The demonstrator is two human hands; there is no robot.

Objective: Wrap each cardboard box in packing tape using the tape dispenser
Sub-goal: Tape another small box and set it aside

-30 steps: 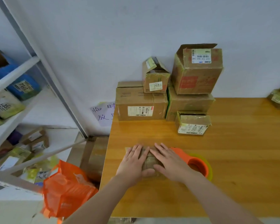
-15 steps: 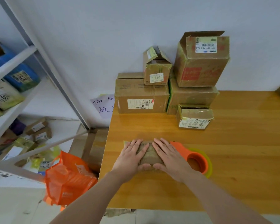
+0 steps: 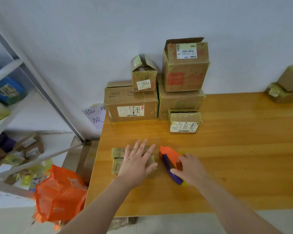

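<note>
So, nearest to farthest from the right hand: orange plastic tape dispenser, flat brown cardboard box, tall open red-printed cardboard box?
1. Orange tape dispenser: in the right hand.
2. Flat brown box: just left.
3. Tall open box: far back, highest up.

The orange-brown wooden table [image 3: 243, 157] in front of me runs out toward 3 o'clock, its far edge against a plain pale wall [image 3: 74, 39] at 12. A grey metal shelving rack [image 3: 41, 92] stands at 9, with a handwritten paper note [image 3: 95, 115] on the wall just beside it. Pale floor [image 3: 10, 222] shows at 7, beside an orange bag [image 3: 61, 200].
</note>
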